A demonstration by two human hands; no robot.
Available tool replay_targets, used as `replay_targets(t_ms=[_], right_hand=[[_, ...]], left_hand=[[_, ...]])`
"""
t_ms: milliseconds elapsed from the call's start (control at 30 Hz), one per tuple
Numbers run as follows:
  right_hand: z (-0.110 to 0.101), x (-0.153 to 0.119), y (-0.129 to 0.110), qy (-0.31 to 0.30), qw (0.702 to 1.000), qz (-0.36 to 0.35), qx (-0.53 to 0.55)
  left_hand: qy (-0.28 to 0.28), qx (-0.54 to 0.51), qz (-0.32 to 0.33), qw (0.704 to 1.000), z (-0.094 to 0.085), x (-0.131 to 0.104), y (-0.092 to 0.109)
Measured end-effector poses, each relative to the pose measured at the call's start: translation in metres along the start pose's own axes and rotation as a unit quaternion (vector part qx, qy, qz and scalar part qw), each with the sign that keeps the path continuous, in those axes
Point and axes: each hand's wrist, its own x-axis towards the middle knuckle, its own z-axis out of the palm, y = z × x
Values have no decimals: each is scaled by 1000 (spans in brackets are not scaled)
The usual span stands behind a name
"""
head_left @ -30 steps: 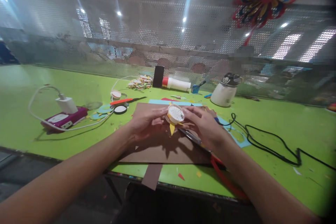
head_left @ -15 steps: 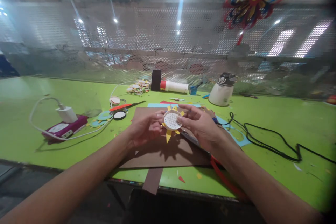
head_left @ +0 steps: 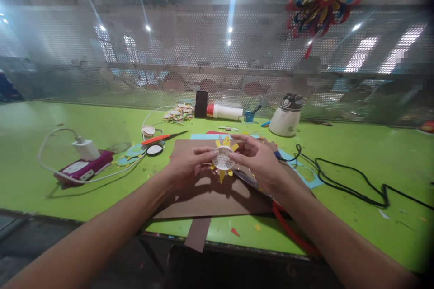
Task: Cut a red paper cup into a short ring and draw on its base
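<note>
Above a brown board (head_left: pixel 200 203) I hold a small paper turtle (head_left: pixel 224 159) in both hands. Its round white shell carries a dark grid pattern, and yellow head, legs and a pointed tail stick out around the rim. The thumb of my left hand (head_left: pixel 186 163) presses on the shell's left side, the fingers curled behind. My right hand (head_left: pixel 257 160) pinches the opposite side with its thumb, the index finger stretched past the head. Under my right hand lies a pair of scissors (head_left: pixel 247 179) with red handles, partly hidden by the wrist.
To the left are a purple power strip (head_left: pixel 81 167) with a white charger (head_left: pixel 86 148), an orange utility knife (head_left: pixel 156 139) and a roll of tape (head_left: pixel 154 150). A phone (head_left: pixel 201 104), several small discs (head_left: pixel 178 112) and a white jug (head_left: pixel 287 116) stand behind. A black cable (head_left: pixel 352 189) runs right.
My left thumb has come onto the front of the shell. The turtle has turned slightly and shifted a little right and down; my right hand stays nearly in place.
</note>
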Motion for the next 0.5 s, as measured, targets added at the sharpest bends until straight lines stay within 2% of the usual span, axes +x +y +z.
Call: replay_targets(t_ms=[133,300,500], right_hand=[[-1,-1,0,-12,1000,-19,-1],[0,-1,0,-15,999,-21,22],[-2,2,4,0,998,-17,55]], left_hand=[[-5,-14,25,1000,1,1,2],[16,-20,57,998,3,1,6],[18,68,101,992,6,-2,9]])
